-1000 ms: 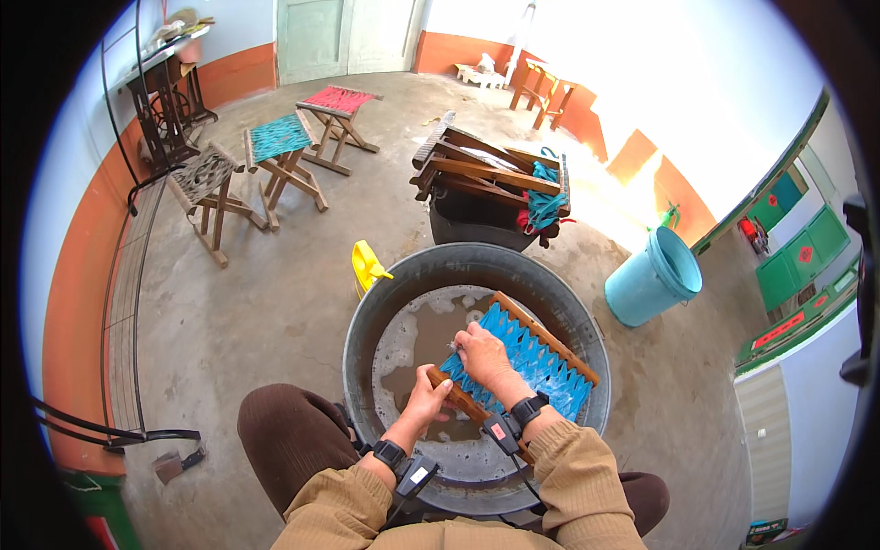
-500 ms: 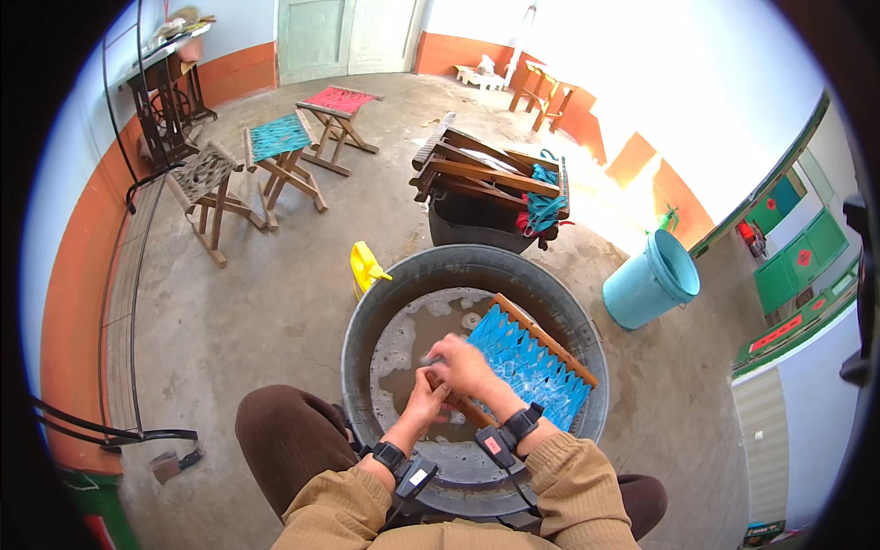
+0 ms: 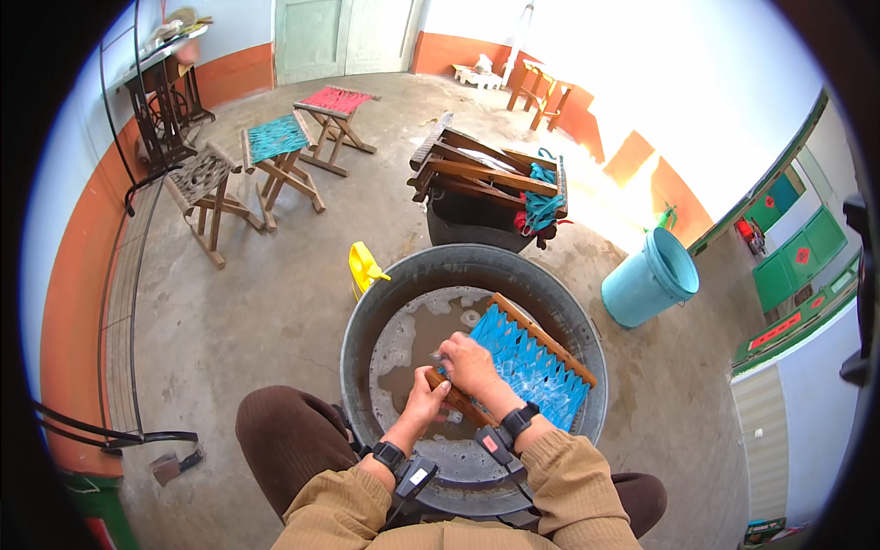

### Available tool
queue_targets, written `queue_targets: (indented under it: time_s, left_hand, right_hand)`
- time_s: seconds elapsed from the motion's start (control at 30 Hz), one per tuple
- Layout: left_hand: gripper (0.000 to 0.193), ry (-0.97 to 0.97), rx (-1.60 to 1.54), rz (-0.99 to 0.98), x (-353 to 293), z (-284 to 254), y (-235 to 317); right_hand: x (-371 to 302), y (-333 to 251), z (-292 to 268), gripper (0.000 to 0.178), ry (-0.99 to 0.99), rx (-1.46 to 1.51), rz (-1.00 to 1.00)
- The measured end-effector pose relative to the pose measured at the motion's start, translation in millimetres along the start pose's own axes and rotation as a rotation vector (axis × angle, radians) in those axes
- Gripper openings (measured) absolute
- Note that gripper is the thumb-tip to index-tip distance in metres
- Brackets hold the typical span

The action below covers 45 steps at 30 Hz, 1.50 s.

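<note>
A folding stool with a blue woven cord seat (image 3: 536,367) and brown wooden end bars (image 3: 550,341) leans in a large round metal tub (image 3: 362,330). Soap suds float on the murky water (image 3: 396,353) under it. My left hand (image 3: 423,401) is closed around the end of the stool's nearer wooden bar. Just above it, my right hand (image 3: 470,365) has its fingers curled together at the corner of the seat. A small greyish thing shows at those fingertips, too blurred to name. White foam lies on part of the blue cords.
Beside the tub stand a yellow bottle (image 3: 364,266) and a light blue bucket (image 3: 642,280). Behind it, wooden stool frames (image 3: 495,179) rest on a black container (image 3: 477,218). Several folding stools (image 3: 275,137) stand at the far left, near a black metal rack (image 3: 137,275).
My right hand has shifted slightly up and right, away from my left. The end of the wooden bar now shows in my left hand. The stool stays in place.
</note>
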State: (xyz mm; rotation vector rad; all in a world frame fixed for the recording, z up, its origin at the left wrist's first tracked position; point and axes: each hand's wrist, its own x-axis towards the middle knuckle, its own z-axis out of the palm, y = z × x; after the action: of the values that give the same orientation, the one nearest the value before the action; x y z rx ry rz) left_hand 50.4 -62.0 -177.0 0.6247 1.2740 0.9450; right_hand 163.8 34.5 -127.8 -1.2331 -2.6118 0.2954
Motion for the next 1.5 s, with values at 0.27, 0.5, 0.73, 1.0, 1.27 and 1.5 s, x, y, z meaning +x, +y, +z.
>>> queue_targets:
  time_s: [0.27, 0.5, 0.73, 1.0, 1.27, 1.5]
  left_hand:
    - [0.05, -0.027, -0.018, 0.007, 1, 0, -1]
    - [0.051, -0.013, 0.005, 0.014, -1, 0, -1]
    - [0.052, -0.019, 0.021, -0.004, 0, 1, 0]
    - [0.049, -0.027, -0.018, 0.012, 5, -1, -3]
    - [0.047, -0.015, 0.004, -0.006, 0, 0, -1]
    - [0.048, -0.027, 0.016, -0.011, 0, 0, 2]
  right_hand:
    - [0, 2, 3, 0.011, -0.017, 0.172, -0.017]
    - [-2, 4, 6, 0.009, 0.215, -0.173, 0.156]
    - [-8, 10, -1, 0.012, 0.072, 0.09, 0.008]
    - [-13, 4, -3, 0.01, 0.123, 0.231, -0.199]
    - [-17, 22, -11, 0.014, 0.232, -0.011, 0.169]
    - [-25, 19, -3, 0.014, 0.015, 0.141, -0.067]
